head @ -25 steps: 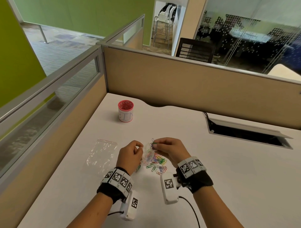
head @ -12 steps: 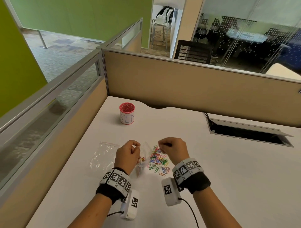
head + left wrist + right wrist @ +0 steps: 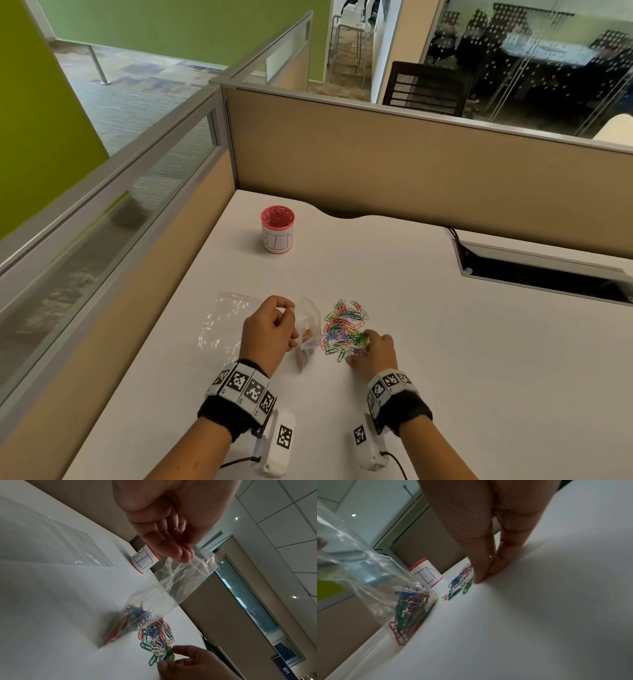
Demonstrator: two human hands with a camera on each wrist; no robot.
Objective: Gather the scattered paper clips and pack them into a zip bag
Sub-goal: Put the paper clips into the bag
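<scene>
Fingertips of the right hand are down on the white desk at the near edge of the heap of coloured wire paper clips. Thumb and forefinger are drawn narrow together, and a bit of green between them in the right wrist view suggests a clip or two is already nipped. The left hand pinches the rim of the small clear plastic zip bag between thumb and fingers, holding it upright. The bag's bottom rests on the desk just left of the heap, and a bundle of clips already lies in it. Heap and bag sit towards the near middle of the desk.

The step in hand appears to be picking up another small batch. To do it well, I judge, the right hand should close on several tangled clips at once, lift straight up so stragglers drop back on the heap, and carry them over the bag's mouth. The left hand should keep the mouth spread, or the clips will catch on the rim.

The head view alone shows a second flat clear bag towards the left edge and a red mesh cup with a white label near the far left corner. The left wrist view alone shows the pinch on the bag's rim. The right wrist view shows the clips packed in the bottom of the bag, which the head view barely shows.
</scene>
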